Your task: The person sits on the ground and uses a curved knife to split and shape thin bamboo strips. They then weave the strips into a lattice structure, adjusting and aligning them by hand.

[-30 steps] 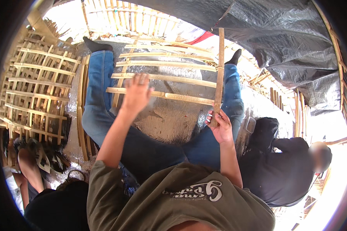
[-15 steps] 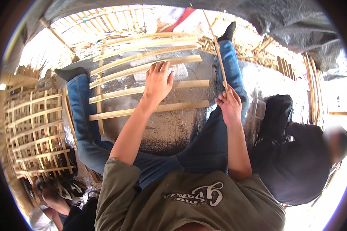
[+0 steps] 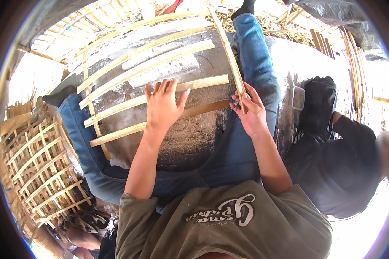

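Observation:
Several pale bamboo strips point(image 3: 149, 64) lie side by side between my outstretched legs, their left ends over a thin crosspiece point(image 3: 87, 84). My left hand point(image 3: 163, 105) is palm down over the second strip from me point(image 3: 207, 82), its fingers apart and slightly bent. The nearest strip point(image 3: 116, 134) passes behind its wrist. In my right hand point(image 3: 253, 112) is the near end of a long, narrow bamboo strip point(image 3: 228, 49), between thumb and fingers. This strip slants away to the upper left, past the right ends of the laid strips.
A woven bamboo lattice panel point(image 3: 43, 168) lies at the left. On the right, a person in black point(image 3: 333, 159) sits close by, with a clear plastic container point(image 3: 298, 98) near my right leg. Part of another person point(image 3: 84, 239) shows at the lower left. Bamboo scraps point(image 3: 272, 32) lie beyond my foot.
My left hand has come nearer, from the third strip to the second. The strip in my right hand has turned and tilted more to the left. The whole view has shifted.

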`<state>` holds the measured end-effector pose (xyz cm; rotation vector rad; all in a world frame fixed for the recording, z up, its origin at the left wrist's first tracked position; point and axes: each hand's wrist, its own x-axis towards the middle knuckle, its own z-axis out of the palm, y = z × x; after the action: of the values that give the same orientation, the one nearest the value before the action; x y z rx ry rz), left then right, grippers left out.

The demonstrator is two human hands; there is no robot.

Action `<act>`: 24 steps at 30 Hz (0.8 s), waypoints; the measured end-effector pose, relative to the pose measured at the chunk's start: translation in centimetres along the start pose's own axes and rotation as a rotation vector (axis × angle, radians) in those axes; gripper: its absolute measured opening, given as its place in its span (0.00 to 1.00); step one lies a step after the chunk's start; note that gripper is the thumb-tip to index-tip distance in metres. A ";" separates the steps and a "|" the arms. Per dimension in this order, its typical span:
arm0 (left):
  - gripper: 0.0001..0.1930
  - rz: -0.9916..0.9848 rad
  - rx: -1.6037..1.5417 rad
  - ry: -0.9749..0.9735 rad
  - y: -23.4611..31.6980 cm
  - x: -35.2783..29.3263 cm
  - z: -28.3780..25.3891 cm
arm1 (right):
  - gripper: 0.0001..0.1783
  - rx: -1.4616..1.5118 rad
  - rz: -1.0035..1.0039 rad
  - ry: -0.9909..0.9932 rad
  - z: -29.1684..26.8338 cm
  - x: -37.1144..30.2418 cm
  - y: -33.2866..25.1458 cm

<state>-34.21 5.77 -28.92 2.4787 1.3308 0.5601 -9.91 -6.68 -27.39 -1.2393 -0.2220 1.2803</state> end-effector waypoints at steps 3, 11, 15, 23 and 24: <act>0.13 0.019 -0.043 0.092 0.0 0.4 -0.1 | 0.24 0.036 -0.027 -0.001 -0.6 -1.2 0.3; 0.13 0.009 -0.105 0.173 -0.1 1.0 -0.7 | 0.24 0.067 -0.037 -0.008 0.1 -0.9 1.0; 0.13 -0.004 -0.129 0.146 0.3 1.1 -1.4 | 0.26 0.131 -0.010 -0.127 1.0 0.3 1.6; 0.12 -0.013 -0.142 0.147 0.1 0.8 -0.8 | 0.33 0.096 0.046 -0.073 2.5 0.3 2.7; 0.12 -0.019 -0.138 0.141 0.1 0.8 -0.7 | 0.34 0.099 0.040 -0.085 2.7 0.3 2.8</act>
<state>-34.05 6.41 -28.05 2.3505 1.3159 0.8073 -13.37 -5.49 -28.66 -1.1114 -0.1938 1.3640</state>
